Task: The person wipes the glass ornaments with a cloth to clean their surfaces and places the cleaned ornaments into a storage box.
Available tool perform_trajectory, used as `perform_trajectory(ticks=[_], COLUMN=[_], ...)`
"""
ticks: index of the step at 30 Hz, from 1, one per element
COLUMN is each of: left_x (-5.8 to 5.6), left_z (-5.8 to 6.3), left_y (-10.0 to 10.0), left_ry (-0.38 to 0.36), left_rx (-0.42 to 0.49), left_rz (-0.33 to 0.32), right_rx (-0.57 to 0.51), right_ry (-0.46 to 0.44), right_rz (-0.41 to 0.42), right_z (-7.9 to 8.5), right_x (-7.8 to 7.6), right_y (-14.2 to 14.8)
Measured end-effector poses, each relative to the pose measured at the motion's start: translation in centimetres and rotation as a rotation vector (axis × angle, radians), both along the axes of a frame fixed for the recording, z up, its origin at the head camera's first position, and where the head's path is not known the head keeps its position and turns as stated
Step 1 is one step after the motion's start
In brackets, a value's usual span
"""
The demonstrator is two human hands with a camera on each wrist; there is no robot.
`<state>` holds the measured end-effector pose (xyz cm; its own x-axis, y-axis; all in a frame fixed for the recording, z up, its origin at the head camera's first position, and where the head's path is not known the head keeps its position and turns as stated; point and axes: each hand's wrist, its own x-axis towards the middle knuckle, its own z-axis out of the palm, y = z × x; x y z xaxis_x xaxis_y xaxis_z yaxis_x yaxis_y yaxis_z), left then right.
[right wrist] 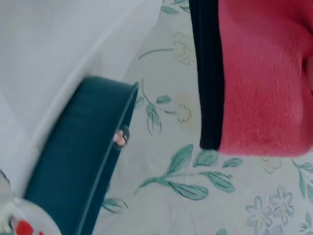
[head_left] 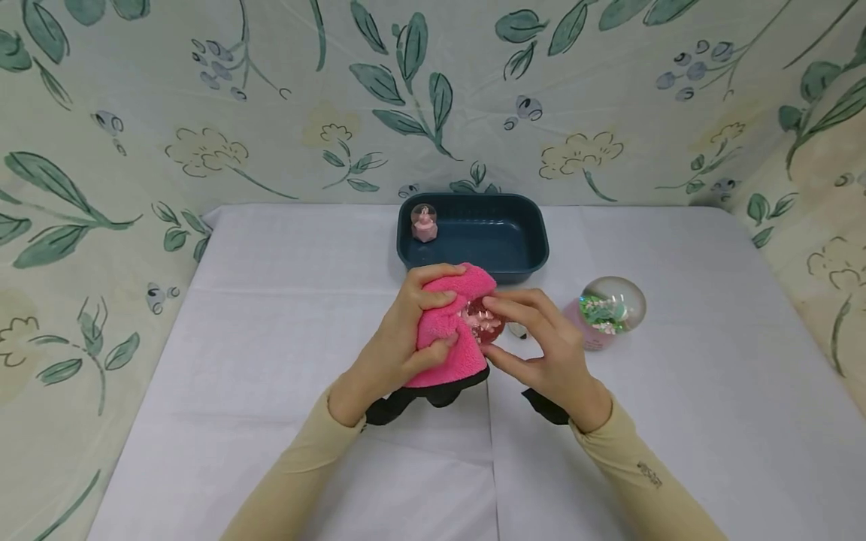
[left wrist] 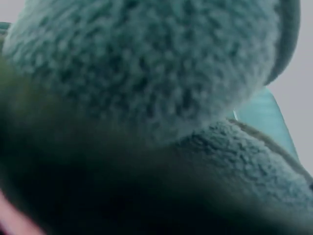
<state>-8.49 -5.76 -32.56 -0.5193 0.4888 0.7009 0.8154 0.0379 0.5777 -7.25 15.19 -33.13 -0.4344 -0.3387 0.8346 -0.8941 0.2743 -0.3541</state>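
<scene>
My left hand (head_left: 422, 327) grips a fluffy pink cloth (head_left: 449, 353) with a black edge, bunched around a snow globe (head_left: 482, 321) that shows red and pale pink. Thumb and fingers of my right hand (head_left: 548, 342) pinch the globe's right side. Part of the globe is hidden by cloth and fingers. Up close in the left wrist view, the cloth (left wrist: 146, 63) fills much of the picture and looks greenish. In the right wrist view the cloth (right wrist: 264, 88) hangs at the upper right, with its black edge to the left.
Behind the hands stands a dark blue basin (head_left: 480, 259) with a small pink snow globe (head_left: 424, 224) at its left end. A larger globe with a pink base (head_left: 612, 308) stands to the right. Another small object (head_left: 518, 330) is partly hidden behind my right hand.
</scene>
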Motion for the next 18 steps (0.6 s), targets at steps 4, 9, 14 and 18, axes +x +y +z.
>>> perform_trajectory(ticks=[4,9,14,18], left_x=[-0.2,-0.1,-0.1,-0.1], left_z=[0.1,0.1,-0.1,-0.1], left_y=[0.1,0.3,0.3,0.4], left_ry=[0.125,0.23,0.159,0.055], left_rx=[-0.074,-0.127,-0.057,0.048], left_rz=[-0.006,0.038,0.023,0.029], right_rx=[-0.1,-0.331,-0.301,-0.134], right_ry=[-0.133,-0.602,-0.701,-0.379], right_rz=[0.057,0.161,0.097,0.009], right_z=[-0.5,-0.5,-0.2,-0.3], right_x=[0.2,1.1,1.4,1.0], right_y=[-0.1,-0.5,-0.6,-0.5])
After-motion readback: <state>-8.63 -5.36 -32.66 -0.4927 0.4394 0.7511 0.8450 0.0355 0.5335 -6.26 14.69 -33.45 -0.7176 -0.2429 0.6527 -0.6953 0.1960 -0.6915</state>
